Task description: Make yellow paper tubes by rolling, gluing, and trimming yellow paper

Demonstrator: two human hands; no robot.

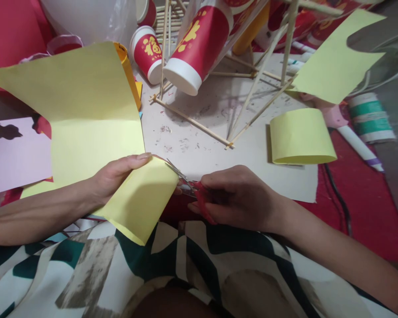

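Fingers of the left hand (117,174) pinch a yellow paper piece (144,196), thumb over its top edge; those of the right hand (242,198) curl round the handles of the red scissors (204,201). The step in hand looks like trimming the paper's upper right corner, where the blades meet it; whether they have bitten in is hard to tell. The paper lies between thumb and blades, above the lap. The next move calls for a steady grip and aligned blades.

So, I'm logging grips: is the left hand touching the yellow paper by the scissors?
Touching: the head view shows the left hand with its thumb on the yellow paper at its upper edge.
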